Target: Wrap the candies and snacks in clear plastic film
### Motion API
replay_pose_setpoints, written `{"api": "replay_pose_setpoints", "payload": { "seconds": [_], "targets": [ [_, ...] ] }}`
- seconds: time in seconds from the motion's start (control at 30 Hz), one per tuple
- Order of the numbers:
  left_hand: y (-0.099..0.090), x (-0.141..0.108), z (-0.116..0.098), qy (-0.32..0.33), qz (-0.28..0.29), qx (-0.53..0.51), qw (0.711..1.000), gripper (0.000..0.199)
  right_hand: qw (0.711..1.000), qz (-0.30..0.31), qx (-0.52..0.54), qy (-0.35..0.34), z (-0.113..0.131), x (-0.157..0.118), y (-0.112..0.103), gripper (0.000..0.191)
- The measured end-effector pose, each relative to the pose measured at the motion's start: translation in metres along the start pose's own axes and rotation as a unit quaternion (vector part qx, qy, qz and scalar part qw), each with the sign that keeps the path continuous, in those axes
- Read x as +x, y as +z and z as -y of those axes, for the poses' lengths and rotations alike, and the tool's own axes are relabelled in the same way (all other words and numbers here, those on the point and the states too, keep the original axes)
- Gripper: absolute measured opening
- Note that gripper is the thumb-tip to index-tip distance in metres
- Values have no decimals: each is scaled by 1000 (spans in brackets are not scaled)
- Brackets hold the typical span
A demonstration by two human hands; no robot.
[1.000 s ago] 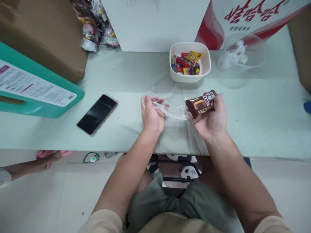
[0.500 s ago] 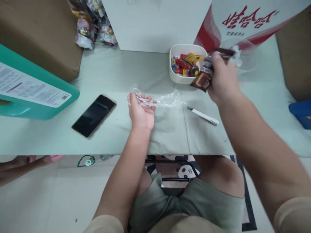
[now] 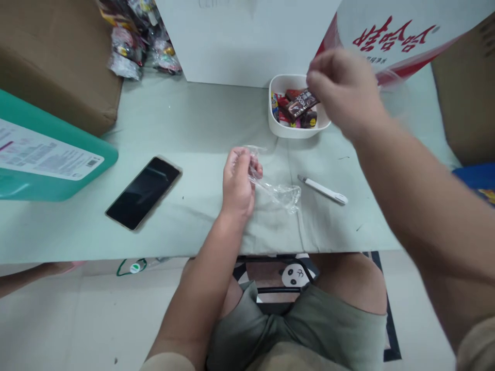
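My left hand [image 3: 240, 178] is closed around a crumpled clear plastic bag [image 3: 284, 196], whose loose end trails to the right over the cloth. Over the right rim of a white tub [image 3: 299, 132], my right hand [image 3: 342, 85] has its fingers curled together. A brown snack packet [image 3: 302, 104] with light lettering slants across the tub's contents, its upper right end at my fingertips. Several small wrapped sweets [image 3: 283, 116] in red, blue and dark wrappers lie under it. Just below the tub, a white pen-like tool [image 3: 323, 189] rests on the cloth.
A black phone [image 3: 144, 193] lies left on the pale green cloth. Behind it are a teal jug [image 3: 73, 154] and a brown box [image 3: 58, 67]. Wrapped items [image 3: 129, 49] sit at the back left; a white carton [image 3: 247, 41] and a red-and-white carton [image 3: 390, 41] stand behind.
My right hand has moved left and up, bringing the brown packet into the tub, over the yellow wrapper. My left hand has shifted right and closed on the clear bag, which now hangs lower.
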State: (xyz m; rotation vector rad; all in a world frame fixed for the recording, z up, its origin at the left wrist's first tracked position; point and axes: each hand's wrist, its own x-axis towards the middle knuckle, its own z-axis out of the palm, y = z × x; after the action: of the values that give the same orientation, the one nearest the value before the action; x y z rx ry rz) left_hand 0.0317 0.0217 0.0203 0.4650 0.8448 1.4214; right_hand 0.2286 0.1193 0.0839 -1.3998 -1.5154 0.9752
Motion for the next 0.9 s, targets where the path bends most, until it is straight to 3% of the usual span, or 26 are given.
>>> {"api": "replay_pose_setpoints", "payload": {
  "seconds": [0.03, 0.13, 0.17, 0.23, 0.27, 0.3, 0.4, 0.5, 0.57, 0.67, 0.77, 0.83, 0.9],
  "targets": [
    [1, -2, 3, 10, 15, 10, 1000, 31, 999, -6, -31, -7, 2, -35, 10, 15],
    [4, -9, 15, 27, 66, 50, 996, 33, 996, 81, 8, 33, -11, -130, 46, 58],
    [5, -12, 20, 26, 79, 63, 995, 33, 992, 113, 6, 56, -18, -153, 56, 63],
    [6, -17, 29, 24, 91, 90, 992, 32, 980, 172, -32, 97, -33, -179, 67, 39],
    [7, -20, 34, 27, 88, 103, 990, 31, 972, 206, -44, 106, -39, -185, 67, 26],
    [7, -22, 38, 33, 79, 118, 989, 29, 965, 235, -44, 106, -43, -188, 63, 25],
    [6, -24, 43, 59, 35, 160, 985, 28, 960, 261, 41, 91, -52, -188, 39, 46],
    [5, -22, 43, 50, 8, 167, 985, 30, 958, 212, 171, 95, -57, -192, 18, 58],
    [5, -21, 42, 21, 7, 156, 988, 38, 947, 159, 267, 84, -59, -195, 13, 55],
    [3, -24, 42, -9, 53, 163, 985, 45, 929, 71, 354, 84, -61, -195, 16, 48],
    [-1, -32, 40, 7, 163, 232, 959, 30, 948, 27, 299, 106, -65, -188, 20, 58],
    [-3, -36, 37, 34, 224, 284, 931, 19, 982, 19, 165, 94, -69, -185, 22, 53],
    [-5, -38, 35, 65, 249, 317, 913, 9, 996, 61, -18, 66, -71, -185, 25, 39]
  ]
}}
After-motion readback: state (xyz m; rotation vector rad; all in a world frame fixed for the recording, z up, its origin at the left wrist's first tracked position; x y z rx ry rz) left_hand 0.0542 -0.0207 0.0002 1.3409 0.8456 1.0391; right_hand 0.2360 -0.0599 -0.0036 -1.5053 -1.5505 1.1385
